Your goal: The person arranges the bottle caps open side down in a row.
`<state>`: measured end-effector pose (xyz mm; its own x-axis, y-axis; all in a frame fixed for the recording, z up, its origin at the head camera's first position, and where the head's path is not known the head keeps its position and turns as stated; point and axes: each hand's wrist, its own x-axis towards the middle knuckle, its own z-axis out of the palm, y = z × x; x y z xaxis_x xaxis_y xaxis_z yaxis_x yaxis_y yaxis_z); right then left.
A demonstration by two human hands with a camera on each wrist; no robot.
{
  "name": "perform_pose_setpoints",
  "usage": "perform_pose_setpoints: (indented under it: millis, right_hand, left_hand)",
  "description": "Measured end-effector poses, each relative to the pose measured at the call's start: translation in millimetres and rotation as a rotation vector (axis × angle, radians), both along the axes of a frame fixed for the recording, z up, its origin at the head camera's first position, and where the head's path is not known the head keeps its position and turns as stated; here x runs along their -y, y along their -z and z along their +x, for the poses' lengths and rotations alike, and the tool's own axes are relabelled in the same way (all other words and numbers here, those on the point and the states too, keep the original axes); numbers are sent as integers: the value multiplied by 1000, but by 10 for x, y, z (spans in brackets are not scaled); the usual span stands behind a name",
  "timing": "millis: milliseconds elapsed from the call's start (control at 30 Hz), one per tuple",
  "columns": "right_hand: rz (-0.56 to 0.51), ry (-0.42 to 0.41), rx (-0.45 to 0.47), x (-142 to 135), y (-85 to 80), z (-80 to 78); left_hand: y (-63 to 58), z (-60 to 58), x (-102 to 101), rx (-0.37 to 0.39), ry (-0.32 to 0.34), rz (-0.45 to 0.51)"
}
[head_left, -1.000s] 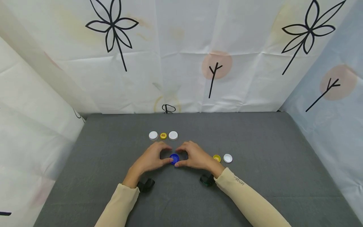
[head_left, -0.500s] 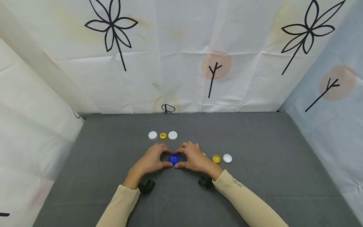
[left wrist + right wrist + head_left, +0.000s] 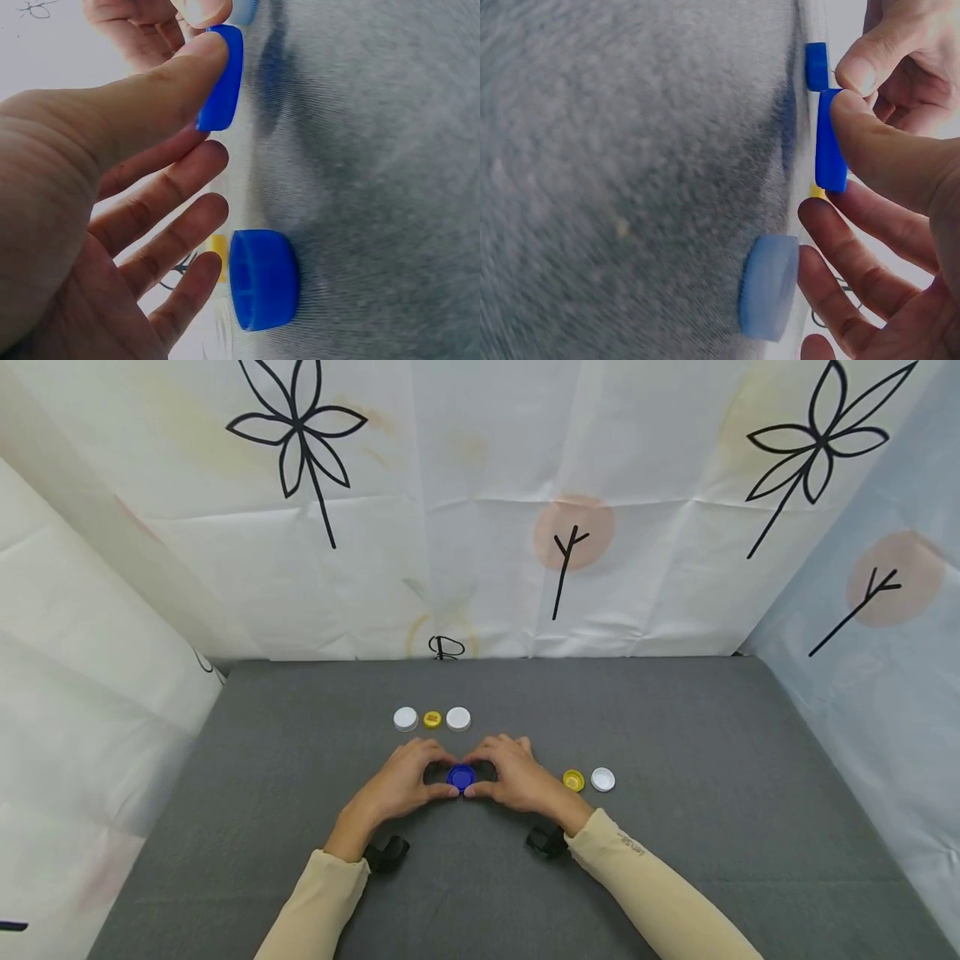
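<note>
Left hand and right hand pinch the blue cap, raised off the cloth between them. From it, in the head view, a white cap lies at 12 o'clock, a yellow cap at 11 and a second yellow cap at 3.

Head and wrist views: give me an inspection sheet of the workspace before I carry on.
Surface: flat grey tabletop.
Job's things: blue cap, held.
Clutter: second blue cap, yellow caps and white caps on the tabletop.
Grippers: left hand and right hand pinch opposite sides of the held blue cap.
Cables: nothing seen.
Surroundings: printed cloth walls; black devices at both wrists.
</note>
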<state>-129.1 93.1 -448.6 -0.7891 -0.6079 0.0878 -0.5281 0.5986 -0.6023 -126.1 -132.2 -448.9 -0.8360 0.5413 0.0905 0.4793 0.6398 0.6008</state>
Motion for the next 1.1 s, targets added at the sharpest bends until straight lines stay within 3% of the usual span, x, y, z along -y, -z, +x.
perform_pose_setpoints:
  millis: [100,400,733,1100]
  right_hand:
    - [-50,-11,4,-34,-25,-1]
    - [-240,25,73,-151,-75,-21]
    - [-478,100,156,-291,-177,-21]
    - [-619,109,212,-437,-284,7]
  left_hand:
    - [-21,-7,15,-22,28,60]
    - [-124,-38,-42,112,31,247]
    - [-201,-86,-209,92,-7,393]
    - [-224,-87,-405,97,-33,551]
